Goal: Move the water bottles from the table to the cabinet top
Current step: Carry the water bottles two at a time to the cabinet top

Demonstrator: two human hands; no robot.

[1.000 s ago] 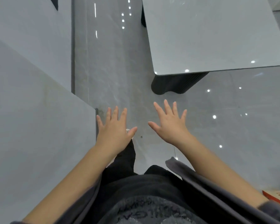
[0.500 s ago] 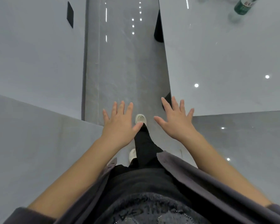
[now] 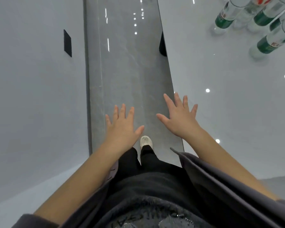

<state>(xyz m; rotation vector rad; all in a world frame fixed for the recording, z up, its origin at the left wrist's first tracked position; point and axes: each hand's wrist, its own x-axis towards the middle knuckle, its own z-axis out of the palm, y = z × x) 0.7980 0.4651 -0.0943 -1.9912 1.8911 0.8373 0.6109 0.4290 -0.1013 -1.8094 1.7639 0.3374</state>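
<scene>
We're holding left hand (image 3: pixel 122 129) and right hand (image 3: pixel 179 119) empty, fingers spread, with upright water bottles (image 3: pixel 268 44) standing well ahead-right on the table (image 3: pixel 220 71), nearer the right hand.

A dark grey jacket (image 3: pixel 220 186) is worn open, its sleeves (image 3: pixel 31 221) gathered high so that forearms, left hand (image 3: pixel 122 129) and right hand (image 3: pixel 179 119) are left bare. Beneath it a black top (image 3: pixel 146 186) with glittering lettering (image 3: pixel 120 223) is seen, and black trousers (image 3: pixel 148 160) and a white shoe (image 3: pixel 146 141) are worn
</scene>
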